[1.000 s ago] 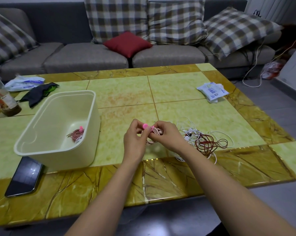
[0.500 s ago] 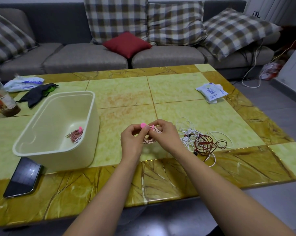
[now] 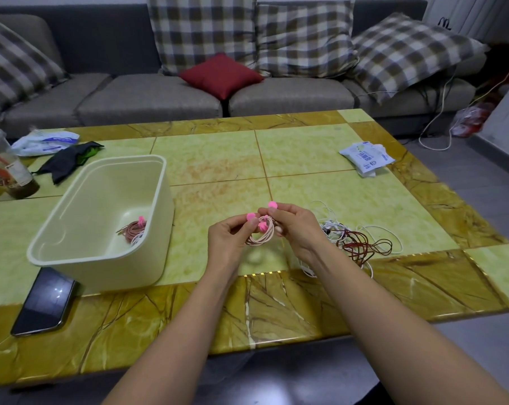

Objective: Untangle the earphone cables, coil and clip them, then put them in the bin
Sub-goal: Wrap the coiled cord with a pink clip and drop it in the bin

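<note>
Earphone cable, pinkish and wound into a small coil (image 3: 260, 237), hangs in the air between the two hands, above the near part of the yellow-green surface (image 3: 218, 159). We see the left hand (image 3: 228, 239) with its fingers curled, pinching the coil's left side and a pink piece (image 3: 250, 216) at its top. The right hand (image 3: 298, 229) pinches the coil's right side, with a second pink piece (image 3: 272, 204) at its fingertips; a third sits on the coil itself, and we cannot tell whether these are clips or earbuds. Just right of the right hand, a tangle of white and dark red cables (image 3: 357, 242) lies on the surface. To the left stands the cream bin (image 3: 124, 160), and inside it, against its near right corner, rests another coiled cable with a pink piece (image 3: 133, 230). A dark phone (image 3: 44, 302) lies flat beside the bin's near end. Farther back we see a white packet (image 3: 365, 154) on the right, and a dark cloth (image 3: 67, 160) and a plastic cup (image 3: 4, 165) on the left.
</note>
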A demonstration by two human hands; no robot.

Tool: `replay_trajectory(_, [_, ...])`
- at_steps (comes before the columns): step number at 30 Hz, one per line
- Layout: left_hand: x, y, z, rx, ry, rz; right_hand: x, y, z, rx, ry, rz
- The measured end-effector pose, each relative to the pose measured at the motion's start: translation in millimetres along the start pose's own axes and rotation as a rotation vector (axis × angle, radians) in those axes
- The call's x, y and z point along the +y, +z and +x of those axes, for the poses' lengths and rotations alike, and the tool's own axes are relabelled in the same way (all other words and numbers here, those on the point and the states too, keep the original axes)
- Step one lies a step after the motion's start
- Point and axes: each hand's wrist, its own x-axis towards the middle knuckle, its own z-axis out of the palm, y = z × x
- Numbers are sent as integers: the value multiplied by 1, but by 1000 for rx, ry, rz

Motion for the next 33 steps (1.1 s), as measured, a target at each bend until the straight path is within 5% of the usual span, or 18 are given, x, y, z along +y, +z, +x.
replay_trajectory(10, [-5,-2,0,-15,69,79,-1,-8,-3,-176,-156,-264])
replay_trajectory(23, [-8,-4,0,-55,113,159,-2,-7,-3,-155,-211,-299])
replay_trajectory(28, [-5,0,-1,-26,102,68,3,-6,-1,-17,-207,-227])
replay_trajectory(33, [-5,-1,-2,-24,137,99,0,-8,-4,-126,-221,-303])
